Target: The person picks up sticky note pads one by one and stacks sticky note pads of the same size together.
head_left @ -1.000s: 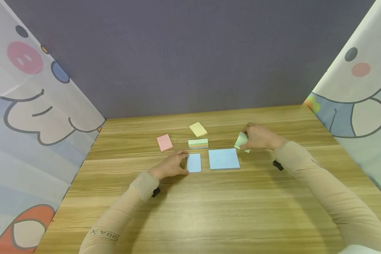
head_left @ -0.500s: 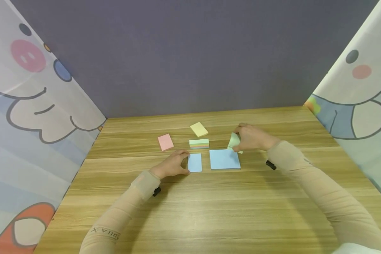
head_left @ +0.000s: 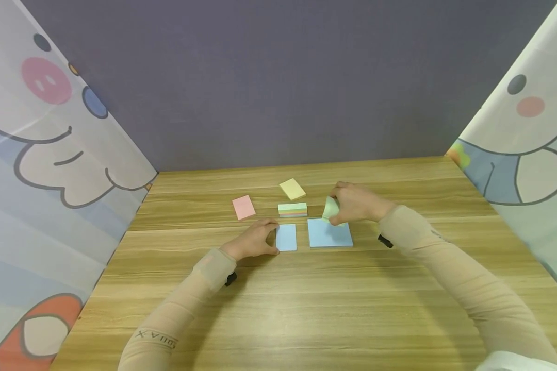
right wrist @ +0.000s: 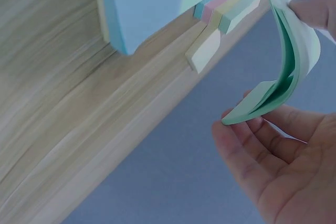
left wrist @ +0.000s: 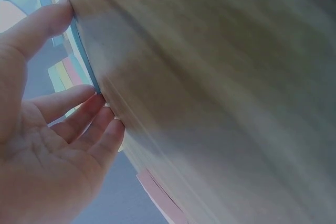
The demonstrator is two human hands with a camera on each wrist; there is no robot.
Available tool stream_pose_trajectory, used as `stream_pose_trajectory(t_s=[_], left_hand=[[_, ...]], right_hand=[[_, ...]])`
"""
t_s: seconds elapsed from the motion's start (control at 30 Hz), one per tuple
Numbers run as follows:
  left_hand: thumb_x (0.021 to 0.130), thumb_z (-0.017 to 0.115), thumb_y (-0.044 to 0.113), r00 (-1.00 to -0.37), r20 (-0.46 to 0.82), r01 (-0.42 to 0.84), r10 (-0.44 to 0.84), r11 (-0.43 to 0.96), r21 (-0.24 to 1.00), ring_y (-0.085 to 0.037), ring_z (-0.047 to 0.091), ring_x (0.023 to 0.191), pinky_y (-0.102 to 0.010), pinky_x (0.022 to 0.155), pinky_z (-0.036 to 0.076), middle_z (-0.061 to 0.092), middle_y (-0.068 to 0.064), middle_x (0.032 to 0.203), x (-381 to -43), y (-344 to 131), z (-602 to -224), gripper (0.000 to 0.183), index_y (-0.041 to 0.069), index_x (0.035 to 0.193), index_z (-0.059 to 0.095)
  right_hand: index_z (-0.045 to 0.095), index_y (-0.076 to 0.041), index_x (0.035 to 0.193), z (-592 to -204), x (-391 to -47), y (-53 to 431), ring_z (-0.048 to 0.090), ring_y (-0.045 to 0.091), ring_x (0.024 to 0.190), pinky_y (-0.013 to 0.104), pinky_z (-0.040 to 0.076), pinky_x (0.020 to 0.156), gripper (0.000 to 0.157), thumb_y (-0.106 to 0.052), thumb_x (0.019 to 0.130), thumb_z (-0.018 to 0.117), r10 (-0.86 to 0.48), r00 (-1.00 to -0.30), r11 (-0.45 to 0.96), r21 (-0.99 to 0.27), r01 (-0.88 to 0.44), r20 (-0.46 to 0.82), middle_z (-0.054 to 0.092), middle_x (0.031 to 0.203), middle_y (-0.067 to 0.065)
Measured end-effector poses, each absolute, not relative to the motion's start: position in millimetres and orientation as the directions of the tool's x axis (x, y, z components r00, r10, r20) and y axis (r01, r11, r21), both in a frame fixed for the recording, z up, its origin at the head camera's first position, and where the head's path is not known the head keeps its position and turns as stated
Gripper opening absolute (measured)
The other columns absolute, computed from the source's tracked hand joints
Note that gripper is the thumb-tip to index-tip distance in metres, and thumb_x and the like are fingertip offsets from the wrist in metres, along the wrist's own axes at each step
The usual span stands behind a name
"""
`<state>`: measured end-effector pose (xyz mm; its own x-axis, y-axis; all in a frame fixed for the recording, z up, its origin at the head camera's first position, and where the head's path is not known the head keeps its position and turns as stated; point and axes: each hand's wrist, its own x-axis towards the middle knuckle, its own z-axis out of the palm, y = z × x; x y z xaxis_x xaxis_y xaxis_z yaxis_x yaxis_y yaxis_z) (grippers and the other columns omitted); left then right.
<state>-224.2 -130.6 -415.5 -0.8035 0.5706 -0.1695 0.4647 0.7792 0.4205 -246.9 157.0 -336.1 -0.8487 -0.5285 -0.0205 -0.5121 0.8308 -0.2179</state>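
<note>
My left hand (head_left: 255,239) rests at the table and grips a small light-blue sticky note pad (head_left: 287,237). In the left wrist view, thumb and fingertips touch opposite ends of this thin blue pad (left wrist: 83,51). Above the far edge of a larger blue sticky note pad (head_left: 329,234), my right hand (head_left: 356,202) holds a green sticky note pad (head_left: 330,207). The right wrist view has the green pad (right wrist: 291,61) bowed between thumb and fingers, its sheets partly parted. Just left of it lies a striped multicoloured stack of note strips (head_left: 293,209).
A pink sticky note pad (head_left: 244,207) lies on the wooden table (head_left: 297,309) at the left. Behind the striped stack is a yellow pad (head_left: 292,189). A grey panel (head_left: 288,87) rises at the table's back edge, with cartoon-printed curtains (head_left: 51,144) on both sides.
My right hand has carried the green sticky note pad leftwards, from beside the larger blue pad to above its far edge. The left hand stays on the small blue pad.
</note>
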Motion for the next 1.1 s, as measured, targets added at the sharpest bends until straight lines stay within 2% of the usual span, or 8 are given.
stream_pose_trajectory(t_s=[0.5, 0.8, 1.1], left_hand=[[0.078, 0.072, 0.029, -0.801, -0.175, 0.463, 0.573, 0.777, 0.426, -0.030, 0.028, 0.134, -0.040, 0.111, 0.026, 0.033, -0.015, 0.144, -225, -130, -411, 0.075, -0.002, 0.136, 0.038], [0.077, 0.073, 0.030, -0.811, -0.188, 0.440, 0.553, 0.790, 0.427, -0.031, 0.028, 0.135, -0.041, 0.111, 0.026, 0.032, -0.015, 0.145, -225, -130, -412, 0.076, -0.001, 0.137, 0.037], [0.076, 0.074, 0.031, -0.810, -0.175, 0.440, 0.559, 0.778, 0.448, -0.032, 0.030, 0.134, -0.042, 0.110, 0.028, 0.033, -0.015, 0.145, -226, -130, -415, 0.078, -0.002, 0.136, 0.038]], right_hand=[[0.062, -0.004, 0.111, -338, -247, 129, 0.052, 0.019, 0.080, 0.027, 0.045, 0.063, 0.057, -0.037, 0.065, 0.069, -0.575, -0.815, 0.801, -0.248, -0.544, -0.072, 0.056, 0.107, 0.011], [0.065, -0.006, 0.103, -344, -249, 110, 0.050, 0.017, 0.076, 0.025, 0.043, 0.059, 0.052, -0.037, 0.062, 0.071, -0.604, -0.795, 0.782, -0.239, -0.576, -0.057, 0.056, 0.094, 0.005], [0.063, -0.001, 0.106, -354, -248, 90, 0.052, 0.017, 0.080, 0.025, 0.047, 0.062, 0.056, -0.038, 0.065, 0.071, -0.632, -0.770, 0.769, -0.198, -0.608, -0.089, 0.058, 0.101, 0.009]])
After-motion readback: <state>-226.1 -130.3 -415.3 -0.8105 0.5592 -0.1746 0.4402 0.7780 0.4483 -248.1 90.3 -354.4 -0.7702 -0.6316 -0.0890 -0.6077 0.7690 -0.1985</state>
